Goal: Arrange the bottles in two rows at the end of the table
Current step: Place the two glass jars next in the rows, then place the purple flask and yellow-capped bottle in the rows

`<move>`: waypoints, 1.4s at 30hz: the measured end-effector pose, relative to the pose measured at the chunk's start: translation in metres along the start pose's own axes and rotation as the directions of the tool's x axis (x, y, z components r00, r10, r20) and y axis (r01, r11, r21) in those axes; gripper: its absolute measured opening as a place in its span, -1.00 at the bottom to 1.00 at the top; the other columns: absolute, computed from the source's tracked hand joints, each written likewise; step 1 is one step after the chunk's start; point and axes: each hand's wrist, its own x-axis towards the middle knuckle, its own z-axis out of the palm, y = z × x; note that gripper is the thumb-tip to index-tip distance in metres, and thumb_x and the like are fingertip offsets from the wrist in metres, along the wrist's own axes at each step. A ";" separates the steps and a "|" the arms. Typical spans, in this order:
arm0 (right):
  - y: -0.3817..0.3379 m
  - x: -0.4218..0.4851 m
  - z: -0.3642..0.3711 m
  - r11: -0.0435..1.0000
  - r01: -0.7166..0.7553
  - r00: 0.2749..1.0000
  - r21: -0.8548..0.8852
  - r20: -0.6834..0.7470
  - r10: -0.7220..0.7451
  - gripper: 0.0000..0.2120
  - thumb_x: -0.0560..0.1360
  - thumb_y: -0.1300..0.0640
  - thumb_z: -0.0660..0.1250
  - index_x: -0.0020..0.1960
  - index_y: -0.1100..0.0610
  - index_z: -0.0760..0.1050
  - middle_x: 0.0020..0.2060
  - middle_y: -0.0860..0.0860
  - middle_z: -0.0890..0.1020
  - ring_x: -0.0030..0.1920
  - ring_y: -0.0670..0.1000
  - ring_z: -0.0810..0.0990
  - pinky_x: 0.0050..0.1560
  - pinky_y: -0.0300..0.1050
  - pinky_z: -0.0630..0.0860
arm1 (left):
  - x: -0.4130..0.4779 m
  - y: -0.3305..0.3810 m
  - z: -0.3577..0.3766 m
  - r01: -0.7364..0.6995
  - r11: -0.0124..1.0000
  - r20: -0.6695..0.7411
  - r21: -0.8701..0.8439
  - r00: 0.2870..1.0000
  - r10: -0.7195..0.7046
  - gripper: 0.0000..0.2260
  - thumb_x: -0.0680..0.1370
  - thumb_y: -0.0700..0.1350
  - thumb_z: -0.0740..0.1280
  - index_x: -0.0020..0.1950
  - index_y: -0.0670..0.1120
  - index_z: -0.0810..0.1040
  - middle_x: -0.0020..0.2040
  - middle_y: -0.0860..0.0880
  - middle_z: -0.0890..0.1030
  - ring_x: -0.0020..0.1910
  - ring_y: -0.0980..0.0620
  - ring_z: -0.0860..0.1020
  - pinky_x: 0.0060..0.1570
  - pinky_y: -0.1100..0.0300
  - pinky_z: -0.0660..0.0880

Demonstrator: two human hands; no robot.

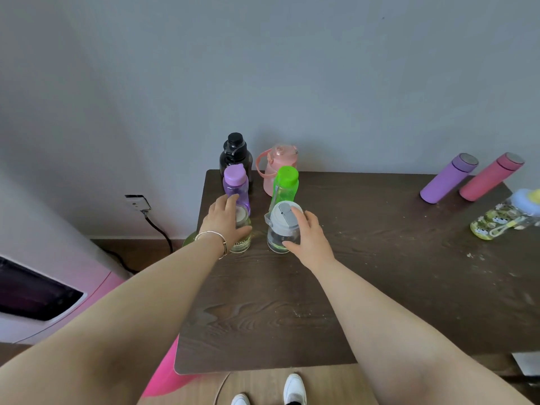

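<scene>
At the left end of the dark wooden table stand two lines of bottles. Left line, far to near: a black bottle, a purple-capped bottle, and a clear yellowish bottle that my left hand grips from the left. Right line: a pink jug with a handle, a green bottle, and a clear bottle with a grey lid that my right hand holds from the right. At the table's right side stand a purple flask, a pink flask and a patterned green bottle.
A grey wall runs right behind the table. To the left are a wall socket with a black cable and a pink-and-white appliance. My white shoes show below the table's near edge. A bracelet sits on my left wrist.
</scene>
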 end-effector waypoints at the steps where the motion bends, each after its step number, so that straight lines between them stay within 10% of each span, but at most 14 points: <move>1: 0.000 -0.004 -0.004 1.000 -0.017 1.000 0.001 0.000 0.017 -0.19 0.47 0.03 0.47 0.55 -0.15 0.05 0.51 0.08 0.19 0.43 0.18 0.32 0.31 0.15 0.47 | -0.002 0.004 -0.002 -0.047 0.997 -0.013 0.053 0.999 0.048 -0.22 0.44 0.12 0.45 0.53 -0.03 0.15 0.50 -0.10 0.22 0.46 -0.17 0.22 0.39 -0.07 0.31; 16: 0.051 -0.061 -0.106 0.912 -0.145 0.972 -0.382 -0.228 0.059 -0.37 0.59 -0.11 0.26 0.56 0.07 0.15 0.55 0.11 0.24 0.57 0.14 0.08 0.56 0.14 0.00 | -0.022 0.133 0.007 -0.307 0.852 0.042 0.424 0.946 0.320 -0.36 0.55 0.11 0.27 0.54 -0.02 0.09 0.57 -0.15 0.09 0.56 -0.18 0.03 0.49 -0.13 0.06; 42: 0.352 -0.137 -0.333 0.915 -0.291 0.920 -0.281 -0.344 0.186 -0.34 0.53 -0.14 0.32 0.53 0.05 0.20 0.51 0.09 0.29 0.54 0.15 0.17 0.53 0.17 0.09 | -0.038 0.483 0.142 -0.320 0.845 0.051 0.428 0.942 0.330 -0.34 0.54 0.10 0.31 0.54 -0.01 0.09 0.56 -0.15 0.10 0.56 -0.17 0.02 0.52 -0.10 0.03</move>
